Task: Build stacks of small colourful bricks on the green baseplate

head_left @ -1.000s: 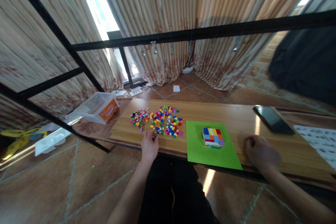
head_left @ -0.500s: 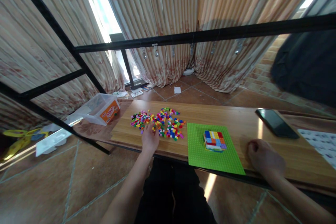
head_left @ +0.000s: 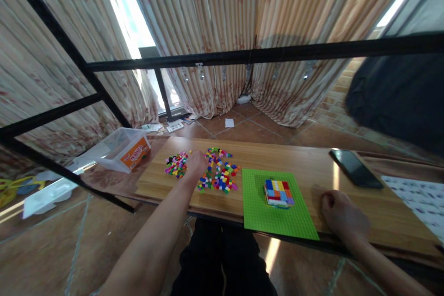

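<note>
My left hand [head_left: 197,163] reaches into the loose pile of small coloured toy bricks [head_left: 225,176]. Its back faces me, and the fingertips are hidden behind it. On the right, my right hand [head_left: 345,216] rests on the wooden tabletop with its fingers curled into a loose fist. Whatever it may hold is out of sight. Between the hands lies a green studded baseplate [head_left: 256,212]. A low square block of stacked bricks [head_left: 278,193] stands on it, its top a mix of blue, yellow, red, orange and white.
A black phone [head_left: 355,168] lies to the right, near a printed sheet [head_left: 416,203]. Beyond the table's left end is a clear plastic box [head_left: 121,148] with an orange label. A dark metal bar [head_left: 222,58] crosses in front of the curtains.
My left hand has moved farther away from me, up across the brick pile, and its fingers have gone out of sight. My right hand stays curled on the table. The view has shifted slightly.
</note>
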